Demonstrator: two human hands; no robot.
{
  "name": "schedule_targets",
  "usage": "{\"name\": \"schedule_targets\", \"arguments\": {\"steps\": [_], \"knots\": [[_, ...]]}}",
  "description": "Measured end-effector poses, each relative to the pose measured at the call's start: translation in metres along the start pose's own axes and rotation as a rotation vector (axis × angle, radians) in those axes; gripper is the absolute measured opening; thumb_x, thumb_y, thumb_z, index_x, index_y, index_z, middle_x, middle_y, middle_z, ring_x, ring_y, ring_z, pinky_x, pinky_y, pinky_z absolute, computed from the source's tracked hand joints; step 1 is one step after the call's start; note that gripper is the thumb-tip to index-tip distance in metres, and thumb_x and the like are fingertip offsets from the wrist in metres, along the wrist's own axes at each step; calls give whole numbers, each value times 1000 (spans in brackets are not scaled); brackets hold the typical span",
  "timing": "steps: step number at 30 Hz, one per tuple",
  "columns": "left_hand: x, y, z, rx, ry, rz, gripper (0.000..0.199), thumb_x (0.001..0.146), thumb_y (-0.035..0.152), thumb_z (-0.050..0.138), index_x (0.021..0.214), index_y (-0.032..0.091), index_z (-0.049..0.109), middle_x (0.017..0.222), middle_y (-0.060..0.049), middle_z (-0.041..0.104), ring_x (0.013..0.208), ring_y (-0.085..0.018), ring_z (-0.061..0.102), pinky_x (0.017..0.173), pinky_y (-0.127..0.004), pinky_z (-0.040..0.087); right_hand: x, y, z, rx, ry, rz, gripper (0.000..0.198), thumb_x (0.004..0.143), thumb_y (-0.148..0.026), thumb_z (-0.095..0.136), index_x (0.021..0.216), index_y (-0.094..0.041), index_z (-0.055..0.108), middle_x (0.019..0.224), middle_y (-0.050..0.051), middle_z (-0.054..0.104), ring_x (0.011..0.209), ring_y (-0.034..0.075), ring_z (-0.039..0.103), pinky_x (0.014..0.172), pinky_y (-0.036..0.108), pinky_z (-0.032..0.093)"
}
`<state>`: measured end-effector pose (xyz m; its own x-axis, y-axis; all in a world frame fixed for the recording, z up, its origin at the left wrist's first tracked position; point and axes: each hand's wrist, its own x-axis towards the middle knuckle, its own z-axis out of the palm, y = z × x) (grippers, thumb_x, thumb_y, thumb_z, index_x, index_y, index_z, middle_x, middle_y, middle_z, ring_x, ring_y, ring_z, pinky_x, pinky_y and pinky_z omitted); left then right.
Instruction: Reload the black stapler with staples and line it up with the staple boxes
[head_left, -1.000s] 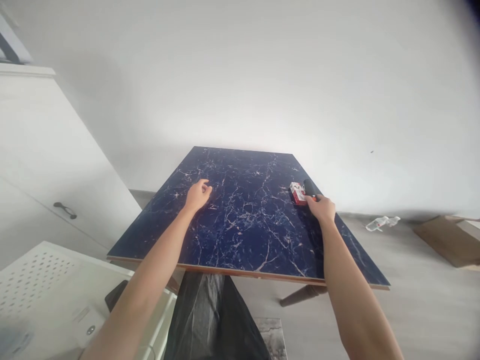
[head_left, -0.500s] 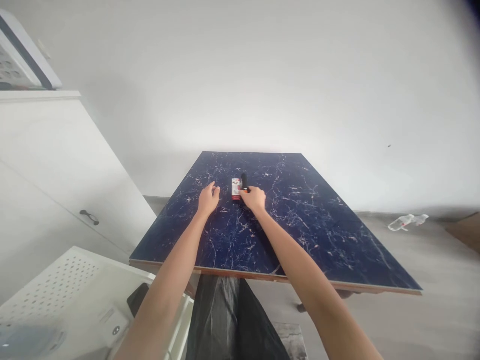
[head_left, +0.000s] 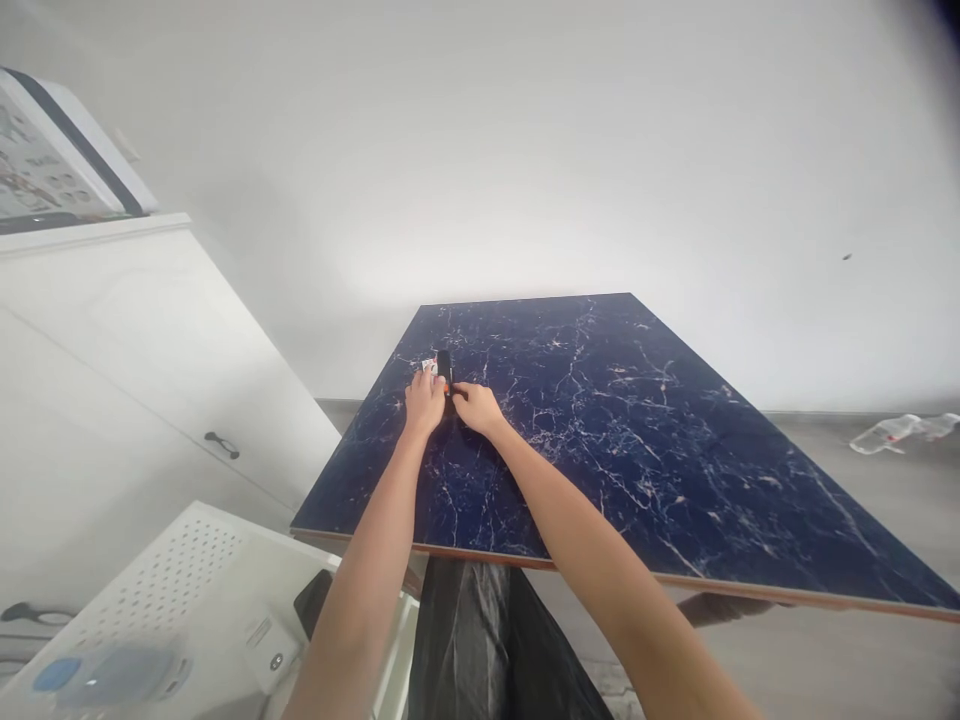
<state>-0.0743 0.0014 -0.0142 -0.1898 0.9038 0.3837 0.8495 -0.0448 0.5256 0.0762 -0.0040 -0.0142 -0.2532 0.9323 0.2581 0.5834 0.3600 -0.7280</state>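
A small white-and-red box (head_left: 429, 366) lies on the dark blue marbled table (head_left: 570, 440), mostly covered by my left hand (head_left: 426, 402). That hand's fingers are closed over the box, with its thumb against an orange part of a slim black object (head_left: 444, 366). This object stands out beyond my fingers, right beside the box; its exact kind is not clear. My right hand (head_left: 477, 406) pinches at the near right side of the black object with thumb and forefinger. Both hands rest close together at the table's left half.
To the left are a white cabinet (head_left: 142, 370) and a white perforated cart (head_left: 217, 570) carrying a dark flat item (head_left: 312, 602), a white device (head_left: 271, 650) and a clear blue-capped bottle (head_left: 120, 676). A plain wall rises behind the table. Clear plastic bottles (head_left: 892, 432) lie on the floor at right.
My left hand has moved onto the box, which my right hand held before. My right hand has shifted to the black object's near end. The view has swung slightly to the right.
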Motion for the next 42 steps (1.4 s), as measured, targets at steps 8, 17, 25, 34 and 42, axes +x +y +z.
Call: {"name": "schedule_targets", "arguments": {"steps": [8, 17, 25, 34, 42], "knots": [[-18, 0, -2, 157, -8, -46, 56, 98, 61, 46, 137, 24, 60, 133, -20, 62, 125, -37, 53, 106, -56, 38, -5, -8, -2, 8, 17, 20, 33, 92, -18, 49, 111, -25, 75, 108, 4, 77, 99, 22, 70, 92, 27, 48], [-15, 13, -7, 240, 77, 136, 36, 92, 50, 61, 108, 21, 75, 140, -15, 58, 128, -39, 47, 107, -53, 40, -3, -6, -2, 52, 12, 55, 35, 89, -14, 49, 111, -25, 74, 109, 4, 76, 102, 22, 69, 93, 28, 47], [-20, 25, 1, 298, 89, 323, 30, 94, 29, 56, 118, 15, 69, 131, -15, 65, 126, -37, 49, 107, -49, 41, 2, 6, -7, 199, -77, 5, 36, 79, -6, 52, 107, -21, 71, 111, 6, 76, 107, 23, 68, 95, 28, 47], [-29, 27, -4, 161, 100, 412, 36, 92, 20, 56, 126, 16, 66, 132, -15, 65, 125, -32, 55, 112, -49, 41, 2, 1, -15, 804, -135, 174, 34, 93, -32, 56, 124, -19, 59, 98, 7, 74, 90, 20, 72, 81, 30, 58], [-21, 27, -5, 105, 2, 626, 43, 92, 9, 51, 131, 20, 66, 135, -8, 65, 132, -28, 52, 117, -47, 43, 6, 3, -14, 1151, -101, 373, 19, 98, -37, 54, 108, -21, 56, 73, 1, 66, 70, 16, 68, 71, 29, 59]]}}
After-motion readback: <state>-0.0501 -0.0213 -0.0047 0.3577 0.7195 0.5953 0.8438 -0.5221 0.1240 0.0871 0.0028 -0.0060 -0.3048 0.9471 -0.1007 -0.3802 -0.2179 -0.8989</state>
